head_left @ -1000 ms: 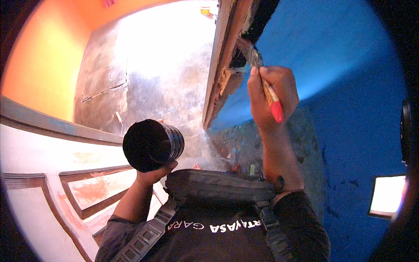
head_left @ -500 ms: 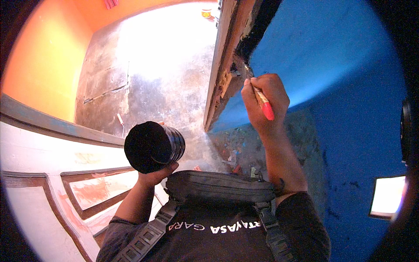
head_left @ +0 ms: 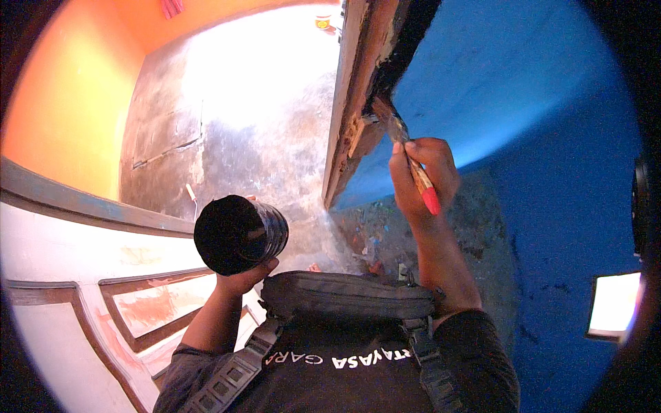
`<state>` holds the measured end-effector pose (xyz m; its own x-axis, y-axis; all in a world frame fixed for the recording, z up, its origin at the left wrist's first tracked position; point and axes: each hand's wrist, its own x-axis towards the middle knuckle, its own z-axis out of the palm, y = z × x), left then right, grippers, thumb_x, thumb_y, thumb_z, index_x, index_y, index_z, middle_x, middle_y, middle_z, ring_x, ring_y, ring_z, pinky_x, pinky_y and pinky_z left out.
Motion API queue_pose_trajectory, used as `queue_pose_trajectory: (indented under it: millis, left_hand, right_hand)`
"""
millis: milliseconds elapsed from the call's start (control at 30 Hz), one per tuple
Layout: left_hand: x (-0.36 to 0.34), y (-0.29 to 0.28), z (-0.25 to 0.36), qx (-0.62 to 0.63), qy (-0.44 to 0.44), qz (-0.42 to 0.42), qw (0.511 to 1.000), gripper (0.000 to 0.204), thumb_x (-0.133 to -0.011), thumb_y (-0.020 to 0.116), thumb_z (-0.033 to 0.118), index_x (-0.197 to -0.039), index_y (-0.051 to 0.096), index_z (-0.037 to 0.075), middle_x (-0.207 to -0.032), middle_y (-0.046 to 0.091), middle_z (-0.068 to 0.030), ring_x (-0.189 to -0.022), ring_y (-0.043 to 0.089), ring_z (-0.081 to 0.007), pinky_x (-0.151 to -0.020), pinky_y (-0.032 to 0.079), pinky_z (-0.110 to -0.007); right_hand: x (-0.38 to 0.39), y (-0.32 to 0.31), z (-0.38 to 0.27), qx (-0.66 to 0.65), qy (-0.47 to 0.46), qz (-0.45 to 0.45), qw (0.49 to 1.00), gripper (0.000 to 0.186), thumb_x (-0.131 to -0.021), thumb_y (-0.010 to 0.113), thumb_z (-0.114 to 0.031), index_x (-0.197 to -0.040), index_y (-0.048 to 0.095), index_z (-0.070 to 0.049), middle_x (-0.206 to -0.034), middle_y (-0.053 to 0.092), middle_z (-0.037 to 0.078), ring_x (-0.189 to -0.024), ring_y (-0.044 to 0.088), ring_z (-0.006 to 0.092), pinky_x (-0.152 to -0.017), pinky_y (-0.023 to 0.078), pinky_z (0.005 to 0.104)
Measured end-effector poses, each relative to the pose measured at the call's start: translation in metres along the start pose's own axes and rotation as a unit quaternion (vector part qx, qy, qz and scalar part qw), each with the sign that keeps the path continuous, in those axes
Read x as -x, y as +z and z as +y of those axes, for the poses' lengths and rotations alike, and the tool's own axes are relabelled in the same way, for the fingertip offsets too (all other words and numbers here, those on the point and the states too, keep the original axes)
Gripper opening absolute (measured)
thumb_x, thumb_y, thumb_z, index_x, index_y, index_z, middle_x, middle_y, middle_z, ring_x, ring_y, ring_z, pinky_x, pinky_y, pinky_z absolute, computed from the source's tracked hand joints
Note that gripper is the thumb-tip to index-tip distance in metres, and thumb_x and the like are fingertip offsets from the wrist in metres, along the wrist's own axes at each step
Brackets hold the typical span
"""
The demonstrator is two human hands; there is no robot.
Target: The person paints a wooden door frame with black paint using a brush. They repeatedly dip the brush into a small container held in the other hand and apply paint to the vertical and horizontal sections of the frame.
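My left hand (head_left: 244, 279) grips a ribbed can (head_left: 234, 234) from below and behind; the inside looks coated in black. In my right hand (head_left: 423, 175) is a paintbrush (head_left: 392, 124) with a worn wooden handle and red end. The bristles rest against a wooden frame (head_left: 351, 82), where a black painted strip runs along the edge beside the blue wall (head_left: 509, 76).
A white panelled door (head_left: 48, 248) with reddish patches stands at left, beyond it an orange wall (head_left: 62, 89). A worn concrete floor (head_left: 158, 158) holds a white-handled tool (head_left: 191, 193) and a small container (head_left: 322, 22). A chest bag (head_left: 344, 296) sits against my body.
My right hand and the brush have moved down along the frame's edge toward me. My left hand and the can have stayed nearly in place.
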<state>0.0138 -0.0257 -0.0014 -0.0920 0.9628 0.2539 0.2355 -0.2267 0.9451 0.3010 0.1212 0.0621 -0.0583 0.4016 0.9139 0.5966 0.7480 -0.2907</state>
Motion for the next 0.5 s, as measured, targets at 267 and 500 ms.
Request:
queue_pose_trajectory:
  millis: [267, 500]
  left_hand:
    - [0.028, -0.010, -0.024, -0.063, -0.071, -0.046, 0.994, 0.063, -0.075, 0.078, 0.032, -0.133, 0.058, 0.015, -0.134, 0.059, -0.0106, -0.130, 0.050, -0.0257, -0.114, 0.031, -0.040]
    - [0.013, -0.008, -0.008, -0.025, -0.042, -0.025, 0.999, 0.075, -0.069, 0.079, 0.022, -0.137, 0.050, 0.010, -0.135, 0.056, -0.0111, -0.127, 0.051, -0.0255, -0.111, 0.036, -0.039]
  right_hand:
    - [-0.042, 0.007, 0.007, 0.043, -0.087, 0.089, 0.991, 0.019, -0.079, 0.076, 0.002, -0.089, 0.060, -0.003, -0.085, 0.065, 0.015, -0.072, 0.064, 0.0255, -0.063, 0.053, 0.0343]
    - [0.005, 0.019, 0.000, 0.000, 0.036, 0.026, 0.999, 0.020, -0.076, 0.078, -0.003, -0.085, 0.060, -0.008, -0.080, 0.064, 0.012, -0.072, 0.065, 0.0273, -0.062, 0.053, 0.0372]
